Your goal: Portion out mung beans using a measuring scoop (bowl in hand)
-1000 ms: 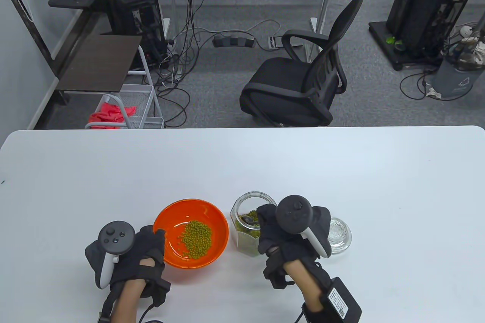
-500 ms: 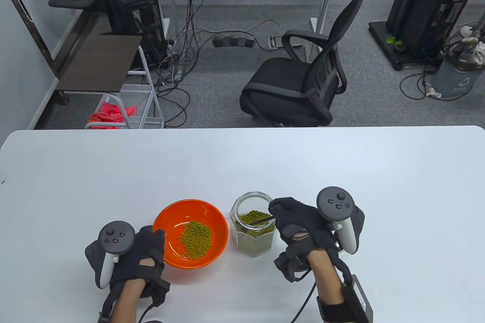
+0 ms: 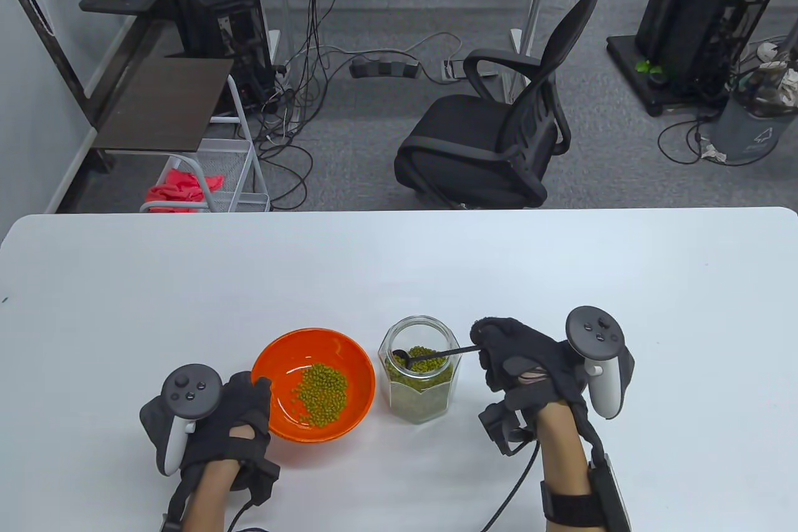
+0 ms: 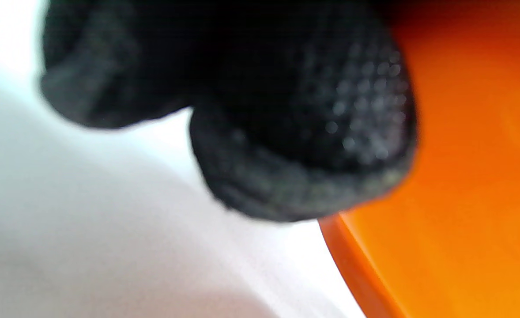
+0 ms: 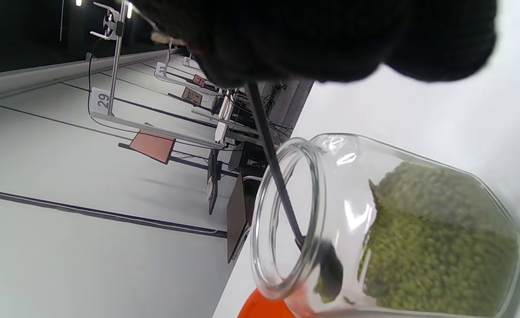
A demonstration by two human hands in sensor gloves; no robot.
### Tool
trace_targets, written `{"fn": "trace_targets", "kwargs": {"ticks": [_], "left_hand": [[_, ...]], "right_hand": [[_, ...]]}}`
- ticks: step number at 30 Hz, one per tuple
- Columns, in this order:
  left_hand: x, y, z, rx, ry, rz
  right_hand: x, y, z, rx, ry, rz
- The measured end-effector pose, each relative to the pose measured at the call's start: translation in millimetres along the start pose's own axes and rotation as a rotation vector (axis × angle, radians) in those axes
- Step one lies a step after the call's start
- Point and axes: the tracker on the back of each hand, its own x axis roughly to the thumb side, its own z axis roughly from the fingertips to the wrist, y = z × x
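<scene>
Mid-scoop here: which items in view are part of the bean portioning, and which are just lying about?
In the job:
- orange bowl, held at its rim by the left hand
- mung beans in it
- glass jar of beans
- black scoop, held by the right hand, bowl end inside the jar

Lying about:
- office chair
- wire cart
- floor cables

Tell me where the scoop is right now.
In the table view, the scoop reaches into the open jar right of the orange bowl, its head over the beans, its handle pinched by the right hand.
</scene>
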Motion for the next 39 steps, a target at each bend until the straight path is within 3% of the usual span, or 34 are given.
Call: {"fn": "trace_targets", "kwargs": {"ticks": [21, 29, 39], "left_hand": [[0, 1, 0, 0.001, 0.001, 0.003], [0, 1, 0, 0.001, 0.001, 0.003], [0, -1, 0, -0.009, -0.007, 0.02]], "right_hand": [[9, -39, 22, -0.069, -0.069, -0.125], [22, -18, 26, 0.019, -0.128, -0.144], [33, 36, 23, 0.133, -0.162, -0.071]]}}
